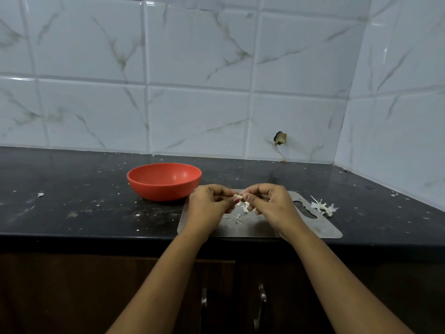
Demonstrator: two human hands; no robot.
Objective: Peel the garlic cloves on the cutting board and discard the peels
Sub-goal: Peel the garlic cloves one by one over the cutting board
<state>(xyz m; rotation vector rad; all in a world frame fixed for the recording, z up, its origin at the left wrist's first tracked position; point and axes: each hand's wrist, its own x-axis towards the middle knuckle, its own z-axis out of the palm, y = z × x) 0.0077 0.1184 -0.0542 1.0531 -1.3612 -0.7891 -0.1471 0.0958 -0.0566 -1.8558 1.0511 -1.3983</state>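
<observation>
A small pale garlic clove (237, 196) is pinched between the fingertips of my left hand (210, 204) and my right hand (269, 203), a little above the metal cutting board (320, 229). Both hands have their fingers curled around the clove. Bits of white peel (240, 214) lie scattered on the board below the hands. Part of the board is hidden by my hands and wrists.
A red bowl (164, 181) stands on the dark countertop (72, 201) just left of the board. A heap of dry garlic skins and stem (323, 207) lies off the board's right end. Tiled walls close the back and right. Cabinet doors with handles (261, 297) are below.
</observation>
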